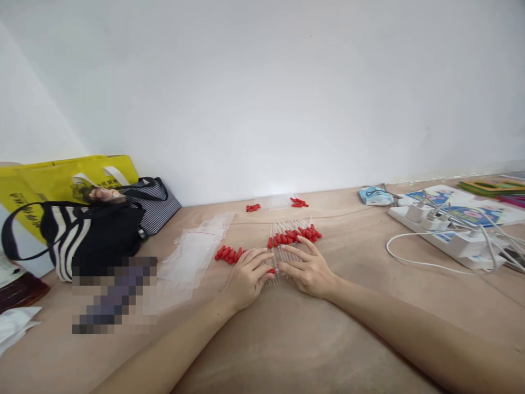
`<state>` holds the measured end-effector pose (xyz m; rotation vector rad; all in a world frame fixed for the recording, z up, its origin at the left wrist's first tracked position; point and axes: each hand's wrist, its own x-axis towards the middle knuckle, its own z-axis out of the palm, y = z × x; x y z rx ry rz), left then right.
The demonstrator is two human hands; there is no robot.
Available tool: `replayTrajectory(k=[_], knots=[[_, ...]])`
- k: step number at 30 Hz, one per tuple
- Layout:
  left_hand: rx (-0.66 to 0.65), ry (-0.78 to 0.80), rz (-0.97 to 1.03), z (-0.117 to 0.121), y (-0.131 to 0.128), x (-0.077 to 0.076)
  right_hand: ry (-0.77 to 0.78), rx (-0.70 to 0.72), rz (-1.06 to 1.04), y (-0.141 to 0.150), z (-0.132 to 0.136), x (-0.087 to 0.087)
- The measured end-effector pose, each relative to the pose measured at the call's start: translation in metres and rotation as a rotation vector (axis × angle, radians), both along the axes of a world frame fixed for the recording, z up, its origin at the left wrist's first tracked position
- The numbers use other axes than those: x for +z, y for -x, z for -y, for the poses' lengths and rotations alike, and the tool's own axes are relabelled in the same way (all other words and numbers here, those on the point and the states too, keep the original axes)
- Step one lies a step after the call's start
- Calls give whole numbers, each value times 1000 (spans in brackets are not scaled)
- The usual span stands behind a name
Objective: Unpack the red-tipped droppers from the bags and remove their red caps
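From where I stand, both hands meet over the middle of the surface (266, 342), just below the centre of the frame. The left hand (248, 278) bends its fingers over thin clear stems, with a red end (271, 271) by its fingertips; I cannot tell whether its grip is closed on any. The right hand (310, 269) lies beside it, fingers spread, the index reaching up to the red-ended sticks (287, 237). Its thumb is hidden, so I cannot tell whether that grip holds anything either.

Those sticks lie in a crowded row right above the hands, and a red cluster (227, 254) sits just left of the left hand. I would judge the step in hand to be sorting or evening up the sticks by touch. The next move seems to call for light fingertips, since the stems lie close and could roll or cross.

As for room, bare surface opens below the hands and to their right, as far as the cable loop of the power strip (447, 238) at the right of the frame. Clear plastic bags (197, 249) narrow the left side, with a black bag (98, 235) beyond. The wall (262, 98) closes off the far edge, behind two smaller red bunches (299, 203).
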<state>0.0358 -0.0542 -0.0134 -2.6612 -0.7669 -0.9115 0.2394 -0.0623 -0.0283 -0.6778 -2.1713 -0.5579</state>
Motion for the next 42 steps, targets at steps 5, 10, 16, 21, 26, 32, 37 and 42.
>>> replayTrajectory(k=[5,10,16,21,26,32,37,42], knots=[[-26,-7,-25,2,1,-2,-12,-4,21,-1,5,1],[6,45,-1,0,14,1,10,-61,2,-19,3,-2],[114,99,165,3,27,3,134,-277,-118,-44,-1,-5],[275,77,311,-4,26,6,264,-276,-69,-28,-1,-4],[520,187,440,-25,59,16,364,-180,-150,-12,-5,-2],[674,351,568,-40,90,20,388,-223,-156,12,-13,2],[728,453,507,-44,96,17,387,-371,-32,26,-15,3],[742,581,437,-44,95,14,408,-392,10,30,-7,5]])
